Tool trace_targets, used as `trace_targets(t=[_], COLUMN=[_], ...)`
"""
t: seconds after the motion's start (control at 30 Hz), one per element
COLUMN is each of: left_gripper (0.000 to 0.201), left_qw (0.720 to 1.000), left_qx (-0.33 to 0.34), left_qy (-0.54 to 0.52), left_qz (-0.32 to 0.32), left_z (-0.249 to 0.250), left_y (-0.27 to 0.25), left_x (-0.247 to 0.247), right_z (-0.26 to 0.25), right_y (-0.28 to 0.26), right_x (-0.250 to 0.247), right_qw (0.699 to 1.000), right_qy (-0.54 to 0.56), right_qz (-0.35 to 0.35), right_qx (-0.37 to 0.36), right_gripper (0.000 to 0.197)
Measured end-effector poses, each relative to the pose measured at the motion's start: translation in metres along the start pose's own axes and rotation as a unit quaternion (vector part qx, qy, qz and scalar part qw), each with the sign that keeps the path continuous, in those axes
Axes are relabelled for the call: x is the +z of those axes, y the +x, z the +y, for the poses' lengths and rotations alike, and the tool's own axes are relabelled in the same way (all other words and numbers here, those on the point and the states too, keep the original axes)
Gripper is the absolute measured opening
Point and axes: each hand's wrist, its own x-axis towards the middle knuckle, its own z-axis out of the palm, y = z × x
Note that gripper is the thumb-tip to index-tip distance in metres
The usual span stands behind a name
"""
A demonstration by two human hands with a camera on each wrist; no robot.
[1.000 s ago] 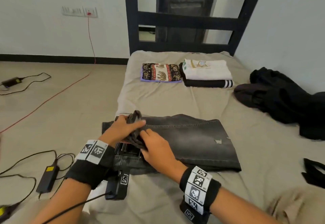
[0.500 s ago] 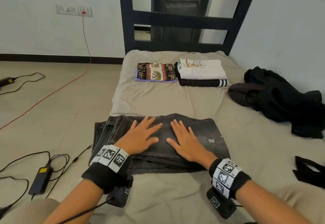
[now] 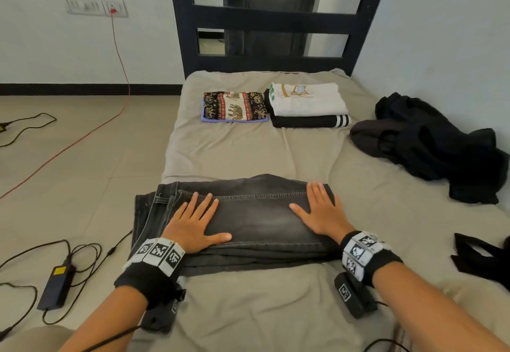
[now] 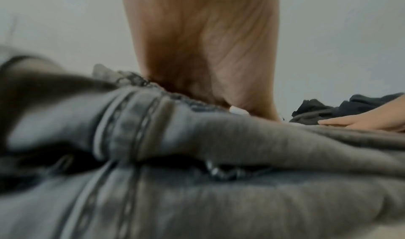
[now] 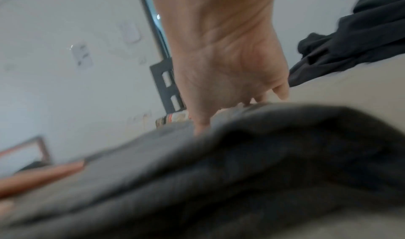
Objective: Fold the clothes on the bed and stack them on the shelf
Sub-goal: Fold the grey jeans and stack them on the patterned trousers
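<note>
Left hand: the left hand (image 3: 193, 223) lies palm down on the left part of the folded grey jeans (image 3: 248, 219), fingers straight and spread, thumb pointing right along the near fold; it presses and grips nothing.
Right hand: the right hand (image 3: 321, 212) lies flat on the right end of the jeans, fingers straight and reaching the far right corner, thumb pointing left; it holds nothing.
Wrist views: both are blurred; each shows a palm (image 4: 203, 52) set down on grey denim (image 5: 219, 173).
Change: half a second ago the two hands lay close together at the middle of the jeans; now they are well apart, the right one out at the right end. A second ago both were pinching a raised fold of the cloth.
Jeans: folded into a flat rectangle at the near end of the bed (image 3: 248, 152), waistband at the left edge.
Farther: a patterned folded cloth (image 3: 234, 106) and a white folded shirt (image 3: 306, 99) on a black folded garment (image 3: 309, 121) sit near the headboard (image 3: 276, 20).
Right side: a loose dark pile of clothes (image 3: 430, 144).
Floor, left: a power adapter (image 3: 56, 284) with cables.
</note>
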Motion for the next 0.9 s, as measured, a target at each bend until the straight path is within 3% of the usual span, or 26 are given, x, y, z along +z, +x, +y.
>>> trace_targets(t=[0.07, 0.13, 0.2, 0.23, 0.3, 0.43, 0.53, 0.67, 0.8, 0.9], left_gripper=[0.145, 0.122, 0.083, 0.074, 0.071, 0.077, 0.082, 0.137, 0.14, 0.135], left_qw=[1.0, 1.0, 0.999, 0.998, 0.997, 0.998, 0.999, 0.996, 0.995, 0.995], left_qx=[0.008, 0.015, 0.013, 0.009, -0.006, -0.034, -0.013, 0.054, 0.076, 0.062], left_qy=[-0.004, -0.023, -0.021, -0.006, 0.026, 0.029, 0.012, -0.046, -0.03, -0.007], left_qz=[-0.001, 0.013, 0.046, 0.066, 0.076, 0.038, 0.051, 0.051, 0.051, 0.082], left_z=[0.0, -0.001, -0.003, -0.005, -0.013, -0.023, -0.013, 0.008, 0.019, 0.017], left_y=[-0.001, -0.004, -0.008, -0.011, -0.015, -0.019, -0.02, -0.014, -0.008, -0.006], left_x=[-0.003, -0.01, -0.019, -0.022, -0.026, -0.022, -0.015, -0.008, -0.009, -0.011], right_z=[0.014, 0.033, 0.045, 0.049, 0.046, 0.045, 0.054, 0.094, 0.114, 0.112], right_y=[-0.004, -0.007, -0.014, -0.018, -0.027, -0.026, -0.025, -0.018, -0.02, -0.026], right_x=[-0.018, -0.027, -0.032, -0.032, -0.032, -0.042, -0.07, -0.094, -0.079, -0.064], right_qw=[0.994, 0.975, 0.948, 0.928, 0.877, 0.836, 0.841, 0.865, 0.884, 0.882], right_qy=[0.09, 0.196, 0.28, 0.338, 0.449, 0.526, 0.521, 0.472, 0.43, 0.421], right_qz=[-0.034, -0.003, -0.003, -0.026, -0.078, -0.037, 0.008, 0.075, 0.044, -0.015], right_qx=[0.046, 0.107, 0.153, 0.157, 0.152, 0.151, 0.146, 0.155, 0.178, 0.211], right_gripper=[0.107, 0.112, 0.09, 0.073, 0.041, 0.037, 0.03, 0.03, 0.028, 0.047])
